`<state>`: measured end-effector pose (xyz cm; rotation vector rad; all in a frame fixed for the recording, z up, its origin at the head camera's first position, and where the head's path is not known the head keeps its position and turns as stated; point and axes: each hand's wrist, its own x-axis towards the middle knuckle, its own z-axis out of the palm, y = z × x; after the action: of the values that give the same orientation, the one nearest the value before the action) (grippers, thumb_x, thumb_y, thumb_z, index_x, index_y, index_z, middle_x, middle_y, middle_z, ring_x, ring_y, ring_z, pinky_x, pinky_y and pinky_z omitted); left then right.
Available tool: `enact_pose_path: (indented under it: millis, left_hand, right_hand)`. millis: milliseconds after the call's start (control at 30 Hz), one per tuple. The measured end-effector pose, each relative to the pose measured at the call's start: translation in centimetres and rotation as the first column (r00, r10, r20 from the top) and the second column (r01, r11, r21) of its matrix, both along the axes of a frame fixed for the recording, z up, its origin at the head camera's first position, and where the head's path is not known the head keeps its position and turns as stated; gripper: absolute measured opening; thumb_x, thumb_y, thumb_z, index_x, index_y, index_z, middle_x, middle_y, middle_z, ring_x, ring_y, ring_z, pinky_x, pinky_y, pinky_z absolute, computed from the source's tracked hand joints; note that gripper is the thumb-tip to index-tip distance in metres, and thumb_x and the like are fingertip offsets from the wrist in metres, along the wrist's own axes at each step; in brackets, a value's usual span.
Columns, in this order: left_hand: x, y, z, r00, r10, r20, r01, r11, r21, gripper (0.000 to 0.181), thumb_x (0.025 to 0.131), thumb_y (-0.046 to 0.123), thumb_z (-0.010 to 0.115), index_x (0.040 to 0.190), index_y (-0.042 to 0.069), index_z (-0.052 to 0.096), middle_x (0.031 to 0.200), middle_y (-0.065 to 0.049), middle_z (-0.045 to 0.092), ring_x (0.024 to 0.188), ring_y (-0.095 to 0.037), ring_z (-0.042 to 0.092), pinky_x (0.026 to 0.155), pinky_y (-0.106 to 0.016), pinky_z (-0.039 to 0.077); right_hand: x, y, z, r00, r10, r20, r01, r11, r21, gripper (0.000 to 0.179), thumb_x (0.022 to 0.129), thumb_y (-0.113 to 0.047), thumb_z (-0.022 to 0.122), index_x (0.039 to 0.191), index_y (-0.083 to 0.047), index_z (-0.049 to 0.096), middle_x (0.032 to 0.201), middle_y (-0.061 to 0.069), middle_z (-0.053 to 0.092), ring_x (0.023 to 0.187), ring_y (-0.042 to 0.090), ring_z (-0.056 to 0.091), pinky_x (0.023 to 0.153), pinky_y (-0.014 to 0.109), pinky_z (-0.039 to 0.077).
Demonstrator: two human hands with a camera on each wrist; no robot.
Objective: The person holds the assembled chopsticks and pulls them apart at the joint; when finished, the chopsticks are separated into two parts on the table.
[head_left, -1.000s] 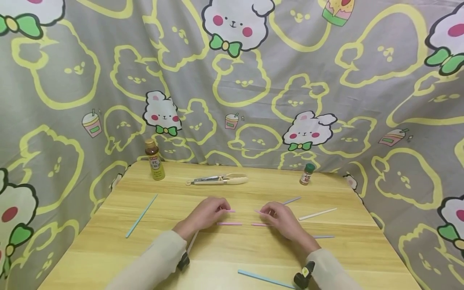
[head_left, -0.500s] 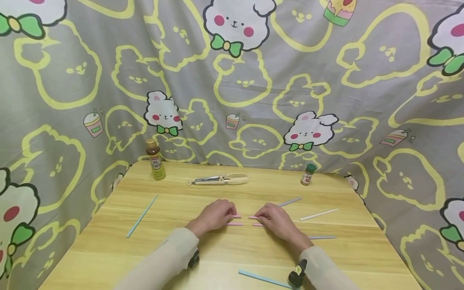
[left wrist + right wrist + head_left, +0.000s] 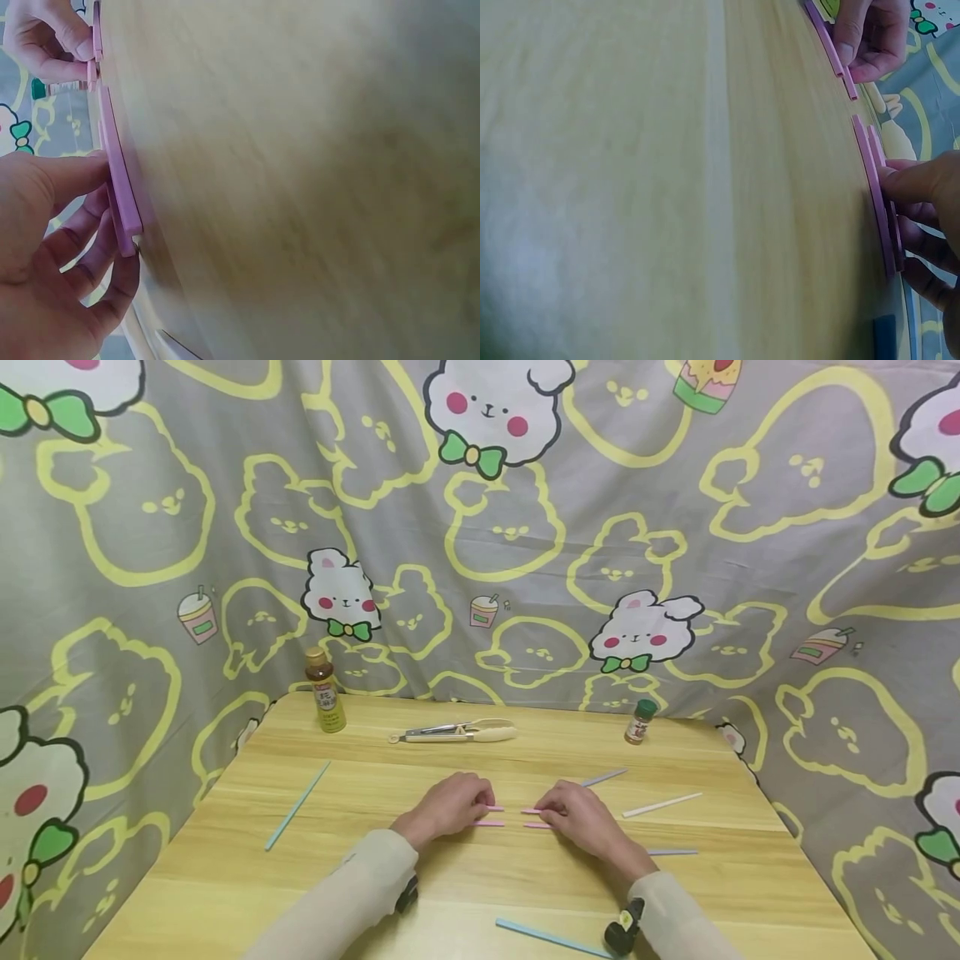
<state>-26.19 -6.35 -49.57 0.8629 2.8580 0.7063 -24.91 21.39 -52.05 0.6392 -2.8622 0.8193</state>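
My left hand (image 3: 453, 808) pinches a short pink stick (image 3: 493, 808) between thumb and fingers, low over the table. A second pink stick (image 3: 120, 165) lies parallel to it on the near side; whether the two touch, I cannot tell. Opposite, my right hand (image 3: 583, 817) pinches another pink stick (image 3: 531, 812), also alongside a pink stick (image 3: 874, 195) on its near side. The inner ends of the two pairs face each other across a small gap. My hands cover the outer ends in the head view.
Tongs (image 3: 453, 732) lie at the back, between a sauce bottle (image 3: 327, 697) and a green-capped spice jar (image 3: 641, 723). Around my hands are a teal stick (image 3: 297, 806), a blue stick (image 3: 551, 937), a white stick (image 3: 662, 804) and purple sticks (image 3: 672, 852) on the wooden table (image 3: 420, 910).
Both hands have come nearer to me, bringing their held pink sticks close beside the lying ones. The left hand has also moved right. Over the last half second they barely shift.
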Motion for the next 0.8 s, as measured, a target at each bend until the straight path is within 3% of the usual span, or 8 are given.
enact_pose_path:
  millis: [233,400,633,800]
  left_hand:
    - [0.1,0.0,-0.3,1.000,0.017,0.013,-0.017,1.000,0.008,0.006,0.102,0.012,0.076,0.105,0.016,0.076,0.100,0.004,0.072,0.094,-0.013,0.065,0.088,-0.036,0.057]
    - [0.1,0.2,-0.3,1.000,-0.011,0.019,0.011,1.000,0.017,0.006,0.103,0.013,0.075,0.107,0.015,0.076,0.101,0.004,0.071,0.095,-0.013,0.065,0.088,-0.035,0.057]
    - [0.0,0.1,0.0,1.000,0.000,0.029,-0.001,1.000,0.027,0.005,0.103,0.012,0.075,0.107,0.015,0.076,0.101,0.003,0.072,0.096,-0.014,0.065,0.090,-0.036,0.057]
    - [0.0,0.0,-0.1,0.999,0.001,0.044,-0.003,0.999,0.039,0.006,0.103,0.012,0.075,0.107,0.016,0.076,0.100,0.004,0.071,0.095,-0.013,0.064,0.090,-0.036,0.056]
  right_hand:
    - [-0.1,0.6,0.0,0.999,0.051,0.003,-0.051,0.999,-0.011,0.009,0.098,-0.017,0.082,0.106,-0.021,0.084,0.098,-0.012,0.072,0.091,0.006,0.067,0.082,0.031,0.058]
    - [-0.9,3.7,1.7,0.995,0.094,-0.044,-0.096,0.994,-0.055,0.017,0.099,-0.013,0.079,0.116,-0.012,0.081,0.106,-0.004,0.077,0.098,0.016,0.070,0.088,0.038,0.061]
    - [-3.5,9.5,4.0,0.999,-0.010,-0.042,0.006,0.996,-0.091,0.018,0.101,-0.011,0.077,0.119,-0.008,0.080,0.117,0.008,0.078,0.107,0.028,0.071,0.088,0.037,0.062]
    - [-4.6,12.1,3.5,0.998,-0.037,-0.047,0.034,0.997,-0.063,0.021,0.099,-0.008,0.079,0.120,-0.004,0.079,0.127,0.019,0.075,0.118,0.044,0.068,0.092,0.055,0.063]
